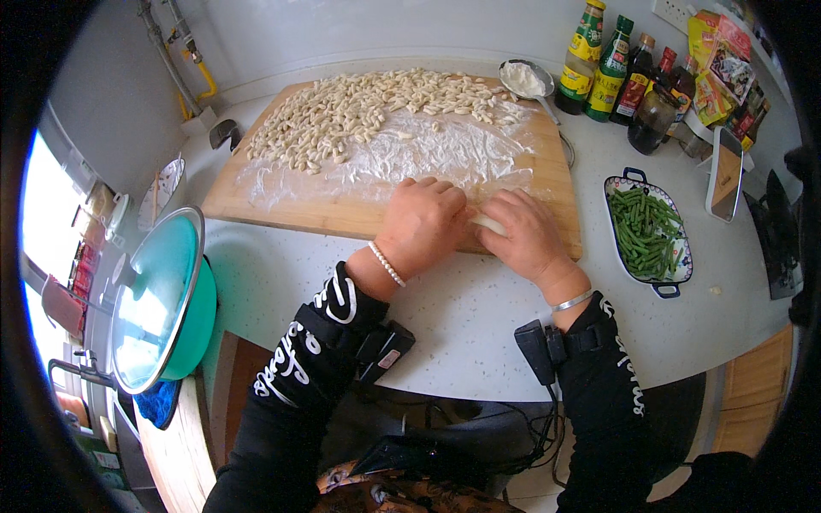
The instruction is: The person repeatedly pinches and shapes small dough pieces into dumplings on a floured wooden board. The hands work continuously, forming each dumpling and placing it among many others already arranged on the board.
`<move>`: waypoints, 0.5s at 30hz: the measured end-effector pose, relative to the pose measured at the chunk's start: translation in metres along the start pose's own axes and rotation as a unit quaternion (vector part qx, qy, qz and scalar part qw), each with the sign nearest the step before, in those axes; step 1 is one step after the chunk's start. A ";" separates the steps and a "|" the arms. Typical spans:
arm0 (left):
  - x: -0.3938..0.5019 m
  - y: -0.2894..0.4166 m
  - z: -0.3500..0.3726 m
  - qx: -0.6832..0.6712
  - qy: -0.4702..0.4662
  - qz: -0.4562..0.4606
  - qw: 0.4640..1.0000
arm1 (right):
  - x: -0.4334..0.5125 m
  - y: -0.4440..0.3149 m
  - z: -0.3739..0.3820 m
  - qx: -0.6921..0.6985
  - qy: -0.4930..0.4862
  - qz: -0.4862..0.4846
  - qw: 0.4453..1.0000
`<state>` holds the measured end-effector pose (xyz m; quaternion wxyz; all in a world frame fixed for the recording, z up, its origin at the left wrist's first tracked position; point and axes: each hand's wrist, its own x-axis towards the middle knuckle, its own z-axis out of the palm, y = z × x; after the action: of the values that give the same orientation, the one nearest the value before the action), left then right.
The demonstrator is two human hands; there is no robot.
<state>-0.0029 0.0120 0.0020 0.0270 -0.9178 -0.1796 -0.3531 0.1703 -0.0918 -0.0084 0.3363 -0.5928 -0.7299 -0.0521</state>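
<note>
A strip of pale dough (489,224) shows between my two hands at the front edge of a wooden board (301,215). My right hand (523,231) has its fingers and thumb around the dough. Close beside it, my left hand (426,221) is curled, back up, near the dough's other end; its fingertips are hidden, so its hold cannot be told. Many small dough pieces (359,102) cover the back and left of the board. White flour (442,147) is spread in front of them, with a few loose pieces on it.
A metal scoop of flour (523,78) lies at the board's back right corner, near sauce bottles (608,70). Right of the board is a dish of cut green beans (644,234). A teal pot (192,320) with a glass lid stands at the left. Cables hang below the counter.
</note>
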 end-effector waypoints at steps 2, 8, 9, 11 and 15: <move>-0.001 -0.015 -0.013 0.020 0.021 -0.053 0.998 | 0.000 0.000 -0.002 0.039 0.012 0.005 0.999; -0.025 -0.042 -0.022 -0.127 -0.072 -0.087 0.985 | 0.001 0.000 -0.001 0.048 0.030 0.010 0.998; -0.028 -0.040 -0.018 -0.112 -0.068 -0.081 0.988 | 0.000 0.000 -0.001 0.053 0.038 0.005 0.998; -0.032 -0.036 -0.011 -0.068 -0.057 -0.053 0.995 | 0.000 0.000 0.001 0.055 0.044 0.015 0.997; -0.028 -0.029 -0.008 -0.034 -0.055 -0.078 0.995 | -0.001 -0.001 0.000 0.053 0.035 0.018 0.998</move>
<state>-0.0371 0.0289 -0.0128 -0.0423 -0.9194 -0.2397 -0.3089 0.1697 -0.0924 -0.0086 0.3936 -0.5851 -0.7085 -0.0285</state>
